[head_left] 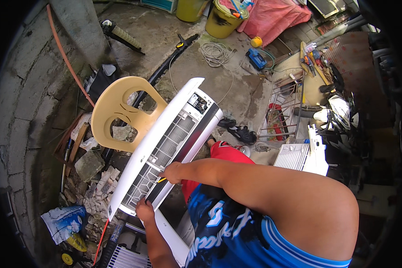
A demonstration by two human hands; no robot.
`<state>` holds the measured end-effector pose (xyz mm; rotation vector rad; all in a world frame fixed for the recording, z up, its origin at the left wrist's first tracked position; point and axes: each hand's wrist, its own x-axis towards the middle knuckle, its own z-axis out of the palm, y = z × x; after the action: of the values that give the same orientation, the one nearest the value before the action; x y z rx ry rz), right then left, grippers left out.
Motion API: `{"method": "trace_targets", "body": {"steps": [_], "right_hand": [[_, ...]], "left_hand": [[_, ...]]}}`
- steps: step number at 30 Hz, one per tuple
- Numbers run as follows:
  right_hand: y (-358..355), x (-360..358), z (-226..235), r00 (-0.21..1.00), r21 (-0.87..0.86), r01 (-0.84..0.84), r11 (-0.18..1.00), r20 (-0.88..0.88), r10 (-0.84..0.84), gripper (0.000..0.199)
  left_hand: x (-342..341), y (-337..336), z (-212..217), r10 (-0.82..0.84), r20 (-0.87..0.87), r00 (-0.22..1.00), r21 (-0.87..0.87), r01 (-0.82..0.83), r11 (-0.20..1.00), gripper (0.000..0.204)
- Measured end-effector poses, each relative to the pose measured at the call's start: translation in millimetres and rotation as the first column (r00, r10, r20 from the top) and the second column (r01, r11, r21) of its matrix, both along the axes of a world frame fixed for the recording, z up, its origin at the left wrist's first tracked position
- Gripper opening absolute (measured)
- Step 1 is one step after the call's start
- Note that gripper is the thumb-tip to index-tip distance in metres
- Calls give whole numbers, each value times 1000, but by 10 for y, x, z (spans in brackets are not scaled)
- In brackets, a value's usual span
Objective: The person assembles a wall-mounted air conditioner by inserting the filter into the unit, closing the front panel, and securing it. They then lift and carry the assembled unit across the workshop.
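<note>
Two hands on a white air-conditioner unit (167, 140), which lies tilted across a tan plastic chair (116, 111), its lower end near the person's lap. Right hand (172, 172) at mid-unit, grip closed around a yellow-handled screwdriver (161, 180) with its tip against the exposed grille. Left hand (145, 209) at the unit's lower end, fingers curled over the edge, steadying it. Rubble (96, 178) lies below the unit; black sandals (239, 130) lie beyond its upper end. Step in hand looks like working a fastener on the front. Next move likely calls for firm downward pressure with the unit held from sliding.
</note>
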<state>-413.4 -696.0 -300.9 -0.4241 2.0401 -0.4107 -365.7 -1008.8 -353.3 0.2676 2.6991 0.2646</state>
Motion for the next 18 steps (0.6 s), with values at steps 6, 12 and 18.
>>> {"method": "trace_targets", "body": {"steps": [6, 12, 18], "right_hand": [[-50, -6, -62, 1000, 37, -9, 999, -7, 9, 76], [-64, 58, -9, 997, -70, 72, 995, -37, -74, 63], [206, 148, -35, 968, -151, 233, 961, -61, -244, 55]], "left_hand": [[-12, 207, 98, -13, 16, 1000, 51, 12, 999, 49], [-69, 310, 87, -54, -63, 997, 37, 56, 998, 31], [52, 316, 86, 120, -88, 989, 231, -96, 968, 36]]}}
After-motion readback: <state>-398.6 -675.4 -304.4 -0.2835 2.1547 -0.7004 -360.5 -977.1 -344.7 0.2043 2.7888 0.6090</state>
